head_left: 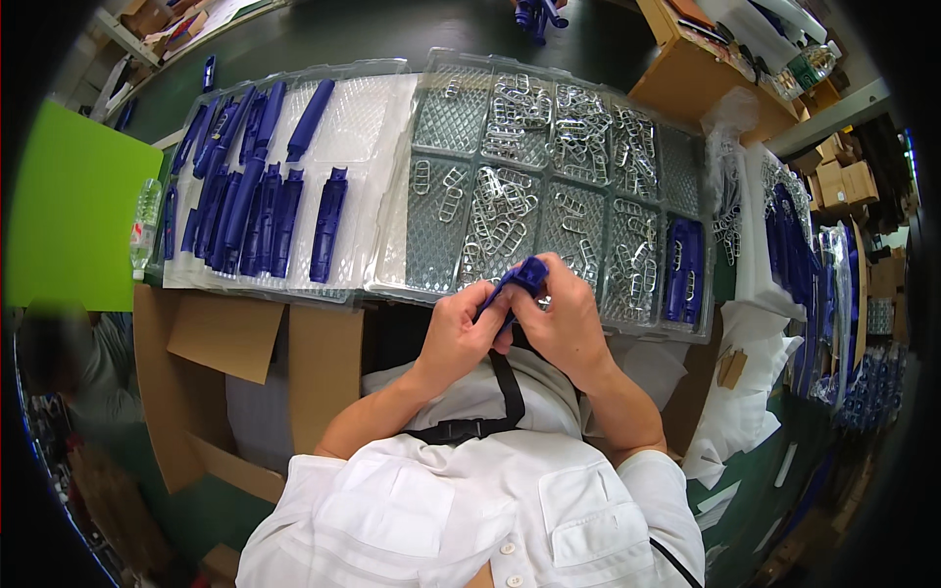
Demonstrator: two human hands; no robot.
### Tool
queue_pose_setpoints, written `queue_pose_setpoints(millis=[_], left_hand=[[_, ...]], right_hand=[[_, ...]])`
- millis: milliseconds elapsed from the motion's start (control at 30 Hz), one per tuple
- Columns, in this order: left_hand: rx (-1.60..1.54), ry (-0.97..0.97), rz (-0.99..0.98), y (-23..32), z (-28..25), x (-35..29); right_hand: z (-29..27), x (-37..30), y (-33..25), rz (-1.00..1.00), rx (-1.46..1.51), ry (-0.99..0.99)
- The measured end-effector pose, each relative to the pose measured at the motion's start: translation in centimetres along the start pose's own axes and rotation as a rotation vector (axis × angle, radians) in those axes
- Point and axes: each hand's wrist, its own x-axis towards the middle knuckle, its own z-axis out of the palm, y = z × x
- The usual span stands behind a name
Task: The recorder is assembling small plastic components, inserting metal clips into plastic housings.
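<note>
Between my two hands, in front of my waist, is a blue plastic handle part (529, 275). My left hand (459, 328) pinches its lower left end, and my right hand (563, 321) grips its upper end with the thumb pressed against it. The fingers cover much of the part. Just beyond my hands lies a clear compartment tray (439, 234) with many small metal clips (504, 211) in its sections. Two blue parts (683, 269) with metal clips on them sit in its right-hand section. Farther left, several similar blue parts (330, 224) rest on a white-lined tray (368, 130).
An open cardboard box (325, 372) stands below the left tray. A clear plastic bottle (146, 220) is by the left tray's edge, beside a bright green panel (78, 206). At the right are a cardboard carton (686, 73) and bagged blue parts (789, 235). Another person's hand (539, 5) holds blue parts at the top.
</note>
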Motion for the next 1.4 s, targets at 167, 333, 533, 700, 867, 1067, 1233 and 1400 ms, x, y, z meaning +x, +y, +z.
queue_pose_setpoints(millis=[167,333,533,700,867,1067,1233,1400], left_hand=[[0.035,-0.138,0.085,3.9,-1.3,-1.0],[0.283,-0.09,0.376,6.1,-2.0,-2.5],[0.463,0.056,0.534,6.3,-1.6,-3.4],[0.466,0.068,0.498,5.9,-1.4,-3.4],[0.506,0.095,0.558,5.6,-1.2,-3.2],[0.537,0.111,0.583,5.8,-1.0,-2.9],[0.557,0.116,0.598,5.7,-0.9,-2.5],[0.641,0.081,0.7,5.3,-0.8,-2.3]], right_hand=[[-2.1,1.3,-0.7,0.077,0.727,0.011],[-2.9,0.9,0.9,-0.108,0.923,-0.036],[-2.1,0.4,1.2,-0.076,0.948,-0.051],[-1.8,0.5,1.9,-0.062,0.98,-0.048],[-1.7,0.8,2.1,-0.083,1.035,-0.059],[-1.7,1.3,2.5,-0.093,1.054,-0.066],[-1.8,1.7,2.7,-0.105,1.063,-0.065],[-2.0,1.3,2.7,-0.044,0.974,-0.039]])
